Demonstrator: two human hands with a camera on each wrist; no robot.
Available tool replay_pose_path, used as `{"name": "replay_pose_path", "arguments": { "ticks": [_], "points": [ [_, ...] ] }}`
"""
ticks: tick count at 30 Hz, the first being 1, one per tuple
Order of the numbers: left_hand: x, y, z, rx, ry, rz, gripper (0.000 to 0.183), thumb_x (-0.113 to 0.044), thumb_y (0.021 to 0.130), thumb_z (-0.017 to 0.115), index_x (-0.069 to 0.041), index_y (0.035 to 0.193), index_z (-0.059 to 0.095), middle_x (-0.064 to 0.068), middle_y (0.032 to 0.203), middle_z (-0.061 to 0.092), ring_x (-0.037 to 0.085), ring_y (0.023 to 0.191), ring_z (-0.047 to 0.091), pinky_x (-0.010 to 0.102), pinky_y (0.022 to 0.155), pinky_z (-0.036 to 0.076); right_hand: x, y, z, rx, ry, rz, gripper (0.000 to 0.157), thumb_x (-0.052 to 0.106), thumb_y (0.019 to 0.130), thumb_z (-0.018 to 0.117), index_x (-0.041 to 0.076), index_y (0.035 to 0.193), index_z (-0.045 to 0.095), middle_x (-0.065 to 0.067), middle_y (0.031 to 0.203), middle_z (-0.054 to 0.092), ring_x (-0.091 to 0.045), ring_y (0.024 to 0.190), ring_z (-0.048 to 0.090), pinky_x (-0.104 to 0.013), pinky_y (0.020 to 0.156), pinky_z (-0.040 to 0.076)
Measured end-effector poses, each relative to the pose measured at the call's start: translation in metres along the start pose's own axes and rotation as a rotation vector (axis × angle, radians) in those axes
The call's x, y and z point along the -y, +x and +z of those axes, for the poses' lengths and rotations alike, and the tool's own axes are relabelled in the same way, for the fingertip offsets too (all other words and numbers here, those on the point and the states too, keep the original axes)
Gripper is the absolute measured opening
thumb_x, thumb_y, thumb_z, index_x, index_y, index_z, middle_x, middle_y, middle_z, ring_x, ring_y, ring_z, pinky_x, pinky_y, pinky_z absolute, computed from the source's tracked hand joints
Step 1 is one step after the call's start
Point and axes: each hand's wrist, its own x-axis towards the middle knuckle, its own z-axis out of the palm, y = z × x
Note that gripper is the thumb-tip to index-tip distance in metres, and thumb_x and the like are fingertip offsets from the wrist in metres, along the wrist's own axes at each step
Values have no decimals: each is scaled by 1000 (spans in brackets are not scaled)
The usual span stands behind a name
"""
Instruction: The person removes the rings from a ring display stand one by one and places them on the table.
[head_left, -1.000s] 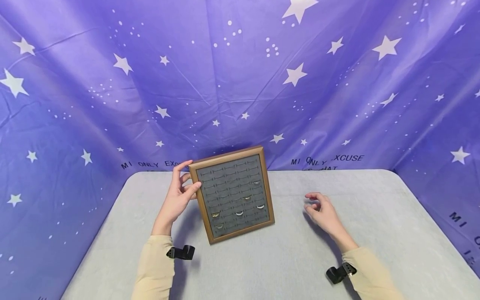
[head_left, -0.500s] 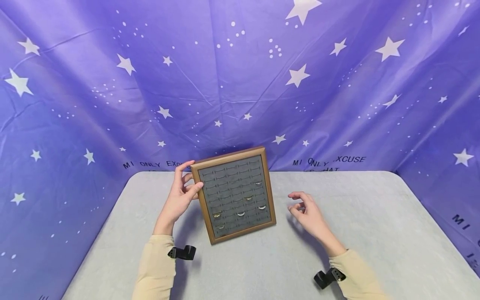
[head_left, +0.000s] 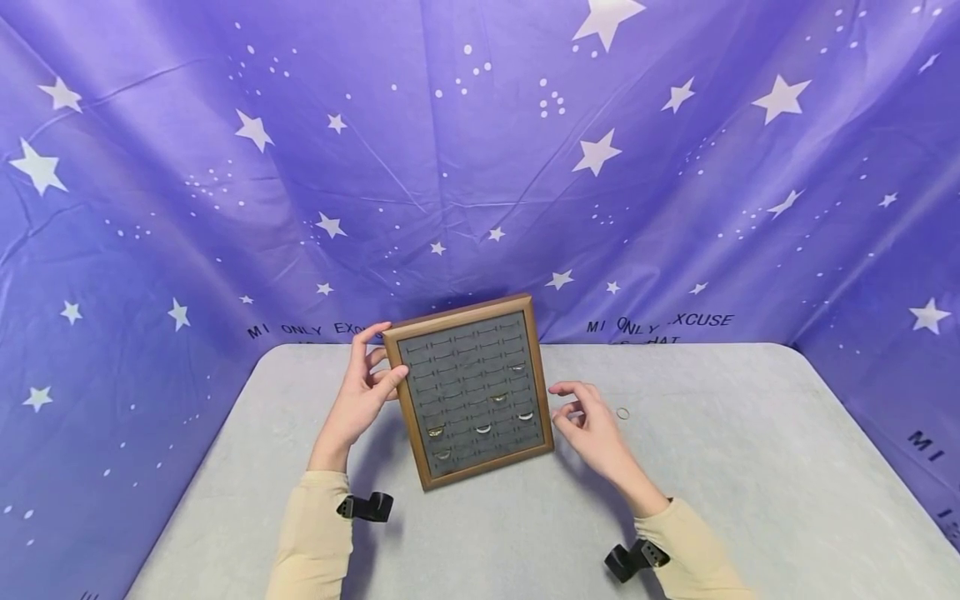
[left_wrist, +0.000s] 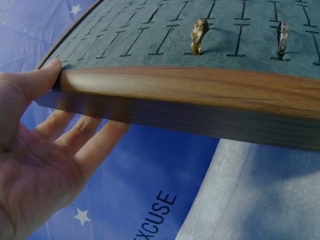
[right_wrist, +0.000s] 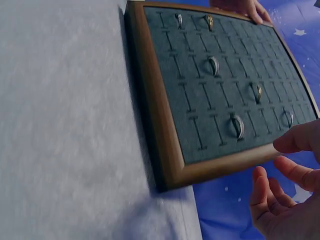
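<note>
A wood-framed ring display tray (head_left: pixel 465 367) stands tilted on the table, its dark grey slotted padding facing the head camera. Several rings sit in the slots, among them a gold ring (left_wrist: pixel 199 37) and a silver ring (right_wrist: pixel 238 126). My left hand (head_left: pixel 358 400) grips the tray's upper left edge, thumb on the front and fingers behind. At the tray's right edge is my right hand (head_left: pixel 592 427), its fingers loosely bent with nothing seen between them. Whether its fingertips touch the wood I cannot tell. A loose thin ring (head_left: pixel 622 413) lies on the table just right of that hand.
The grey-white table (head_left: pixel 750 467) extends around the tray. Behind it hangs a purple cloth (head_left: pixel 465 167) with white stars and lettering, close to the tray's back. Each wrist wears a black camera mount.
My right hand has moved left across the table to the tray's right edge, leaving the loose ring visible behind it. The left hand and tray have hardly moved.
</note>
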Motion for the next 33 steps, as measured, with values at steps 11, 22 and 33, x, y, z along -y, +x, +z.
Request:
{"name": "replay_pose_path", "arguments": {
  "ticks": [11,22,33],
  "points": [
    [0,1,-2,5,-14,1,64,2,96,56,-18,148,25,24,125,50,23,88,67,40,70,58,39,13,7,-58,19,-122,29,-10,85,62,-4,113,62,-16,107,55,-22,82,57,-24,68,49],
    [0,1,-1,-2,-11,-15,64,3,95,56,-18,147,25,24,126,50,22,90,67,40,70,58,38,35,15,-49,11,-177,30,-9,84,64,1,111,66,-12,106,58,-18,78,55,-23,64,48],
    [1,2,-1,4,-28,-13,64,3,95,56,-17,148,24,22,124,50,21,89,67,39,69,58,46,33,20,-40,27,-170,25,-14,81,63,-6,105,67,-19,102,52,-26,74,52,-22,60,47]
  ]
}}
